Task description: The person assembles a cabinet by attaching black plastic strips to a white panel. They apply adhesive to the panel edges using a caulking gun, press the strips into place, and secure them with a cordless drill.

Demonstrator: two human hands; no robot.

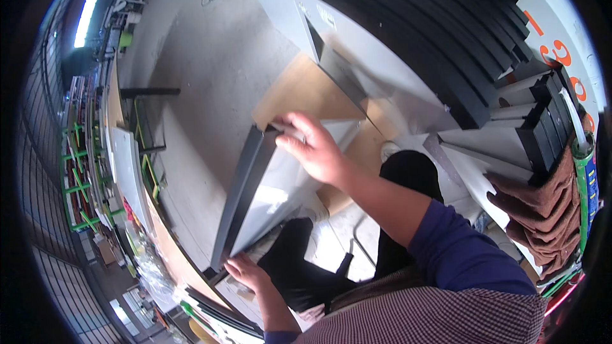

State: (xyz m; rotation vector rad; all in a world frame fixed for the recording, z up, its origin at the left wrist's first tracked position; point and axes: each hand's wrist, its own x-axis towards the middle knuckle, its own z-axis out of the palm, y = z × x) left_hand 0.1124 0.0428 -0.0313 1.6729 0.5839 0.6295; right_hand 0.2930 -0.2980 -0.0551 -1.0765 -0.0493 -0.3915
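Observation:
A flat, glossy light-grey panel [275, 181] with a thick black edge strip [241, 199] stands tilted in front of my legs. At the strip's far end, my right hand [309, 146] grips the corner, fingers over the top and thumb on the near side. The strip's near end rests against my left hand [248, 272], whose fingers are closed round the lower corner. Part of the panel's lower edge is hidden by my knee. Beneath its far end lies a brown cardboard sheet [299, 86] on the floor.
To the right lean several large grey panels with black edges [433, 32], and more black-edged pieces [539, 134]. Nearby hang a brown cloth [542, 216] and a green sealant gun [583, 178]. At left runs a bench holding a pale panel [131, 169] and clear plastic wrap [153, 274].

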